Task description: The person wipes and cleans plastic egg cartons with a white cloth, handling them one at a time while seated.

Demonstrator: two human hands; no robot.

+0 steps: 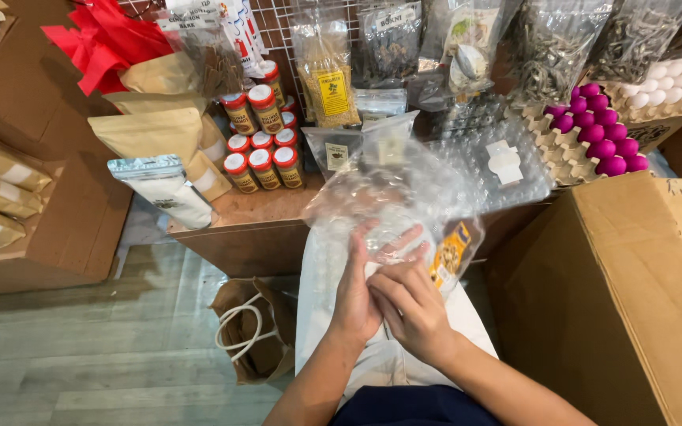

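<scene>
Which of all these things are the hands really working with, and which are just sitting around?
In hand:
- clear plastic bag, gripped at its lower end by the left hand and the right hand
- small yellow-labelled packet, seemingly inside the bag

Lying about:
- red-capped jars
- magenta eggs and white eggs
- big cardboard box
- brown paper bag on the floor

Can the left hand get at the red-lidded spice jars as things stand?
Probably not right away: the left hand and right hand both hold the clear plastic bag, which hangs between them and the jars.
</scene>
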